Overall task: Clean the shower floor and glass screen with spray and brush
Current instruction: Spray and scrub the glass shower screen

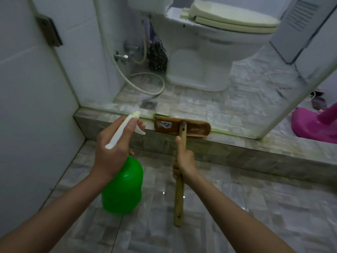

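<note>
Label check: brush head (pixel 182 126) is carrying a small sticker on its wooden back, left of the handle joint; blue and white mark, text too blurred to read. Green spray bottle (pixel 122 185) is showing no readable writing.

Left hand (pixel 111 148) is gripping the spray bottle by its white trigger head, fingers curled round the neck, one finger lying on the trigger, nozzle pointing toward the foot of the glass screen (pixel 182 61). Bottle body is hanging below the hand, over the grey tiled shower floor (pixel 237 207).

Right hand (pixel 185 162) is closed round the wooden brush handle (pixel 179 194), index finger lying straight along the shaft. Brush head is sitting on top of the tiled kerb (pixel 218 148), against the bottom edge of the glass.

Glass is standing between the hands and the rest: toilet (pixel 209 52) with cream lid down, floor drain (pixel 149 105) just beyond the nozzle, white hose (pixel 145 83) looping on the floor, wall valve (pixel 121 56), dark speckled bag (pixel 157 55) hanging beside the toilet. Metal hinge (pixel 48 31) is sitting on the left wall. Pink plastic item (pixel 313 123) is lying right of the screen's edge.
</note>
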`<state>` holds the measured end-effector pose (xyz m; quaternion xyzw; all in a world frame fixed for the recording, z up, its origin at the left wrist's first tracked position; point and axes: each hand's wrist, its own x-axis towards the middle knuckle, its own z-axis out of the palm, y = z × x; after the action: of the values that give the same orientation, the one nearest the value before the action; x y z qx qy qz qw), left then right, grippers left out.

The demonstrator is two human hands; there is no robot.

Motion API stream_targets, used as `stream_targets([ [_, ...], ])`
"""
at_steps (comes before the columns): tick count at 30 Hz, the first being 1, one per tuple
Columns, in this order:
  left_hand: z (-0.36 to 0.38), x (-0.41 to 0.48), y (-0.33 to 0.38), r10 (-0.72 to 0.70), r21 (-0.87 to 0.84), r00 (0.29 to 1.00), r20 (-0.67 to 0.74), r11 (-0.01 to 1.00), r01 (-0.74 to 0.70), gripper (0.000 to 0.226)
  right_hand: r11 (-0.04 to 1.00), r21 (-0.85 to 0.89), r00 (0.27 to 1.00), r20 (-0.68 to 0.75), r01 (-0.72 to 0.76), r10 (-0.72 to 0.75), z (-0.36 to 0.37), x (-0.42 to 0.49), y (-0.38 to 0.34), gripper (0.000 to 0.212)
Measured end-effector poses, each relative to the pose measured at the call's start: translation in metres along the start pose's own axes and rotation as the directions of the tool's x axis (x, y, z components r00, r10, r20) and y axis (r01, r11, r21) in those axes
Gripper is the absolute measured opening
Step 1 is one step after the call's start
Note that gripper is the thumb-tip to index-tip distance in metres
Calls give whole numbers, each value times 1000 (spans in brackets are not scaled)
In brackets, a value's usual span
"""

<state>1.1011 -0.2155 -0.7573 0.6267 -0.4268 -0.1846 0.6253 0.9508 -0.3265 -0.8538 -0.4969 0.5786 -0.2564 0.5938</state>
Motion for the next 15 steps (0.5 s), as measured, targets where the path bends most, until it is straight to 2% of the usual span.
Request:
stream_targets([
  [3, -9, 0, 0, -26, -26, 999, -38, 999, 25, 31, 1000, 2, 990, -138, 3, -2, -40, 0, 13, 63],
  [6, -27, 0, 3, -44, -12, 995, -93, 999, 43, 27, 999, 24, 965, -263, 26, -19, -48, -1, 23, 66],
  [8, -39, 0, 3, -42, 5, 992, -120, 999, 43, 28, 998, 30, 970, -240, 48, -39, -17, 0, 20, 64],
  [10, -50, 0, 2, -44, 26, 988, -149, 998, 49, 29, 999, -2, 986, -157, 50, -50, 36, -1, 6, 61],
  [12, -60, -1, 0, -43, 35, 984, -175, 998, 50, 28, 996, 65, 994, -97, 57, -50, 85, -2, -8, 59],
  [15, -75, 0, -3, -39, 32, 974, -222, 998, 47, 23, 991, 14, 990, -62, 131, -130, 105, -7, -13, 55],
])
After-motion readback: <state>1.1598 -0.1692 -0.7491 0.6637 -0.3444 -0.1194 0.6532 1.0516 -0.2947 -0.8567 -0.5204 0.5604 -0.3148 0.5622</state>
